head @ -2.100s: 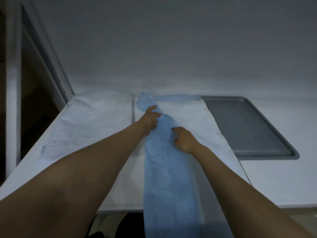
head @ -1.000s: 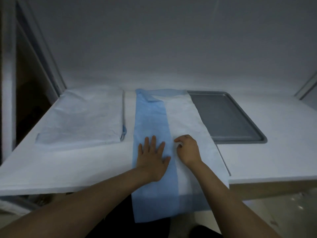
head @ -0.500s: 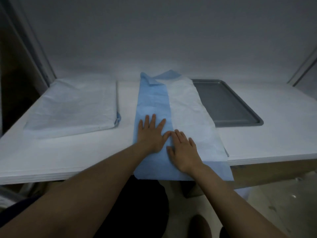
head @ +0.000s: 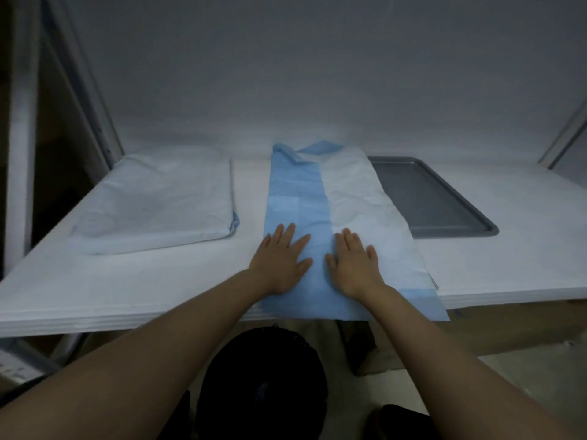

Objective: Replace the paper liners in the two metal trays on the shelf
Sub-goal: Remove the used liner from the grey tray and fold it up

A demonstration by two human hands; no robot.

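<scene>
A long liner [head: 317, 198], blue on one side and white on the other, lies down the middle of the white shelf [head: 524, 255], its left strip folded over blue side up. Its near end hangs a little over the shelf's front edge. My left hand [head: 281, 258] presses flat on the blue strip. My right hand [head: 354, 262] presses flat where blue meets white. A bare grey metal tray [head: 438, 198] sits to the right, its left edge under the liner. A folded white liner [head: 158, 201] covers the left spot; any tray beneath it is hidden.
A white wall closes the back of the shelf. A slanted metal upright [head: 85, 100] stands at the left, another at the far right [head: 565, 134]. Below the shelf's front edge are my dark clothes and a tan floor.
Both hands slid back along the liner toward the front edge and flattened out. In the last half second they spread slightly apart, the right one moving to the right.
</scene>
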